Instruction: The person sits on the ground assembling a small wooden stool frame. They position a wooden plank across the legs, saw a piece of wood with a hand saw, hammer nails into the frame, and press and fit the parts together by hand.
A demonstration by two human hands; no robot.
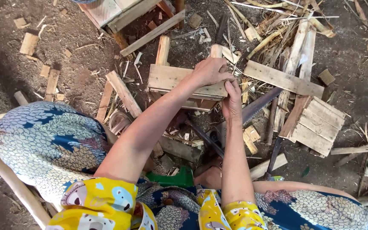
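A: Biggest first. Dirt floor [354, 55] was littered with offcuts and splinters. A small slatted panel [316, 123] lay well to the person's right, a long plank [283, 78] above it.

B: And the thing in hand?

A: A flat wooden board [171, 79], resting on short wood pieces in front of the knees. Both hands met at its right end.

B: Grip state?

A: Left hand [211, 70] lay over the board's top right corner, fingers curled down over the edge, grip clamped on the board. Right hand [232, 102] came up from below, fingers together, pinching at that same end. Couldn't tell whether it held something small there or only the wood.

B: Arm pose?

A: Left forearm ran long and diagonal from the lap, elbow bent, wrist flat. Right forearm went nearly straight up, wrist cocked inward toward the left hand.

B: Risks?

A: My read: a handsaw [258, 104] lay just beside the right hand, teeth near the wrist, so a slip could cut. The board sat on loose scraps and could rock or slide. Rough edges under pinching fingers looked like splinter trouble.
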